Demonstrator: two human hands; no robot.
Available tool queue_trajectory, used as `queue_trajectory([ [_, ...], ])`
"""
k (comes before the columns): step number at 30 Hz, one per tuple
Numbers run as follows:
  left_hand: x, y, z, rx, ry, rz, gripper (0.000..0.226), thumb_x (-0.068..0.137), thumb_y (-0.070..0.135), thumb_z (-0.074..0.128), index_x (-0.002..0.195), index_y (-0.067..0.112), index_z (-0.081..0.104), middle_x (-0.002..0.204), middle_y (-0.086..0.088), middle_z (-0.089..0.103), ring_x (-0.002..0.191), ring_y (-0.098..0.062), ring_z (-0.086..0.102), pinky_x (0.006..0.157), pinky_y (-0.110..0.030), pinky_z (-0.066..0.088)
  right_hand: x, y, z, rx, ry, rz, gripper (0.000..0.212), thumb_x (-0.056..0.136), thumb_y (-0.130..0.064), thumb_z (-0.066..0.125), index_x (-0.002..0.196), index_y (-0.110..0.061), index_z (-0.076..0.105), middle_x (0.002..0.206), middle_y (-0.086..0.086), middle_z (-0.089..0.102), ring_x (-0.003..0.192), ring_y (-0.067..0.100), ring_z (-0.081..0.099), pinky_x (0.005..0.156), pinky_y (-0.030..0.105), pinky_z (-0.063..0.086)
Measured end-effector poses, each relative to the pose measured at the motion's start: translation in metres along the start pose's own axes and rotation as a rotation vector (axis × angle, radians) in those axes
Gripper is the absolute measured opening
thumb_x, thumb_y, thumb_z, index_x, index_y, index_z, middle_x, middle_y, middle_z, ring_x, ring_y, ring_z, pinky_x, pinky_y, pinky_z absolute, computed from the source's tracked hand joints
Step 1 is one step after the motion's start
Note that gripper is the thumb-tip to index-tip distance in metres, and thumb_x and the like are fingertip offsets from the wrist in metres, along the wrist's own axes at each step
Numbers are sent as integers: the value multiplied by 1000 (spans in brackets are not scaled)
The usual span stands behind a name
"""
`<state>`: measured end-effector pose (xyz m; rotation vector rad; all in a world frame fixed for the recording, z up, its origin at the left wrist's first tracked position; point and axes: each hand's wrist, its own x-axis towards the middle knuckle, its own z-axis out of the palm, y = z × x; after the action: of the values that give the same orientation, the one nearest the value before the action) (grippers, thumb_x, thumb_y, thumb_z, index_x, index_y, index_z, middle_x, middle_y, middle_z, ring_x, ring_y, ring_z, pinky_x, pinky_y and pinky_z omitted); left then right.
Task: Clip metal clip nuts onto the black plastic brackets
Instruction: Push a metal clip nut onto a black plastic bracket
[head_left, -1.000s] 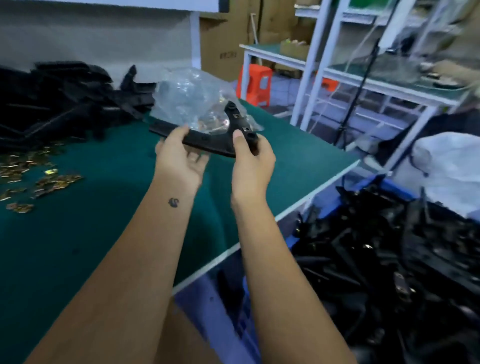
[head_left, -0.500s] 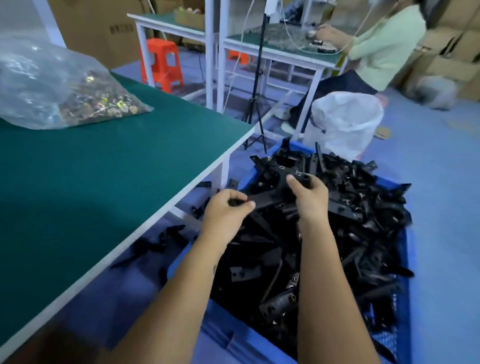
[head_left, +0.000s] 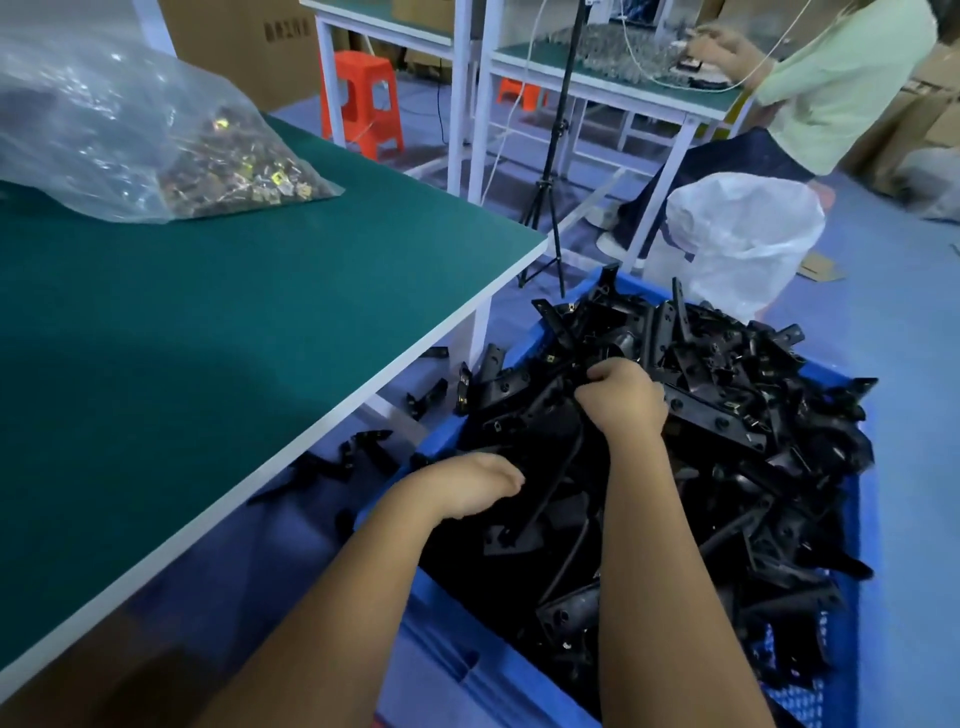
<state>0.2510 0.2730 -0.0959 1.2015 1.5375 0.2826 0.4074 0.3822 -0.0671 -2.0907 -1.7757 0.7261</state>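
A blue crate (head_left: 470, 652) on the floor to the right of the table is heaped with black plastic brackets (head_left: 737, 415), some with metal clip nuts on them. My right hand (head_left: 626, 402) is on top of the heap, fingers curled round the end of a black bracket (head_left: 550, 483). My left hand (head_left: 467, 488) hangs lower at the crate's left side with its fingers curled down into the pile; what they hold is hidden. A clear bag of metal clip nuts (head_left: 234, 161) lies on the green table (head_left: 208, 322).
Several loose brackets (head_left: 363, 452) lie on the blue floor between table and crate. Behind the crate stand a white sack (head_left: 743, 239) and a tripod (head_left: 550, 182). Farther back, an orange stool (head_left: 363, 98) and a person (head_left: 831, 83) working at another bench.
My view has swung from the table to the crate. Both hands carried the bracket down and now sit lower, in the heap, with the left hand dropped toward the crate's left edge.
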Motion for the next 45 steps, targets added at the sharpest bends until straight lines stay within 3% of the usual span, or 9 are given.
queue_trajectory([
  [3, -13, 27, -21, -83, 113, 114, 23, 104, 21, 41, 102, 29, 62, 116, 0, 62, 93, -14, 59, 76, -26, 47, -5, -28, -4, 156, 180, -95, 28, 94, -23, 54, 120, -21, 65, 122, 9, 64, 122, 38, 47, 102, 46, 41],
  [9, -79, 73, -100, -330, 526, 467, 31, 99, 10, 40, 79, 22, 60, 61, 9, 63, 43, -3, 51, 40, -12, 33, -44, -135, 6, 675, 361, -397, 19, 91, -13, 49, 101, -18, 66, 85, -12, 59, 89, 17, 59, 76, 35, 49],
  [15, -134, 5, -164, -603, 1041, 503, 34, 95, 3, 39, 73, 20, 59, 41, 13, 43, 39, -1, 40, 40, -13, 32, -118, -249, 73, 628, -22, -749, 24, 87, -8, 50, 97, -18, 69, 98, 0, 71, 101, 25, 60, 84, 42, 49],
  [24, -232, -164, -207, -630, 1696, 251, 34, 94, 5, 44, 72, 25, 59, 76, 10, 57, 73, -8, 51, 76, -30, 42, -242, -344, 191, 271, -405, -1170, 29, 90, -19, 53, 117, -18, 62, 108, 3, 64, 104, 26, 55, 83, 37, 45],
  [27, -268, -207, -212, -682, 1845, 163, 33, 96, 11, 43, 72, 27, 59, 65, 6, 54, 61, -8, 49, 63, -29, 41, -272, -363, 222, 202, -469, -1227, 30, 91, -23, 52, 121, -20, 59, 113, 2, 57, 107, 25, 51, 86, 38, 45],
  [34, -299, -252, -225, -850, 1884, 93, 26, 99, 14, 44, 80, 27, 57, 71, 6, 57, 60, -9, 49, 58, -26, 41, -278, -404, 259, 240, -402, -1169, 31, 92, -18, 49, 120, -21, 61, 124, 2, 52, 115, 25, 46, 94, 39, 44],
  [38, -293, -252, -237, -893, 1865, 66, 22, 99, 17, 46, 83, 25, 59, 71, 6, 59, 62, -12, 49, 58, -28, 43, -257, -433, 267, 98, -225, -1083, 42, 95, -25, 48, 137, -25, 51, 141, 10, 41, 130, 31, 31, 108, 41, 27],
  [42, -291, -258, -253, -861, 1767, 17, 21, 99, 18, 47, 85, 25, 61, 69, 6, 60, 60, -12, 51, 59, -28, 45, -239, -456, 271, -86, -415, -919, 60, 91, -28, 44, 149, -39, 35, 160, 11, 20, 147, 29, 12, 115, 44, 12],
  [45, -290, -264, -265, -889, 1704, 53, 24, 98, 13, 47, 84, 23, 63, 60, 9, 60, 53, -6, 53, 56, -24, 47, -235, -465, 278, -89, -421, -898, 59, 89, -29, 42, 146, -44, 38, 157, 0, 32, 145, 22, 19, 103, 40, 18],
])
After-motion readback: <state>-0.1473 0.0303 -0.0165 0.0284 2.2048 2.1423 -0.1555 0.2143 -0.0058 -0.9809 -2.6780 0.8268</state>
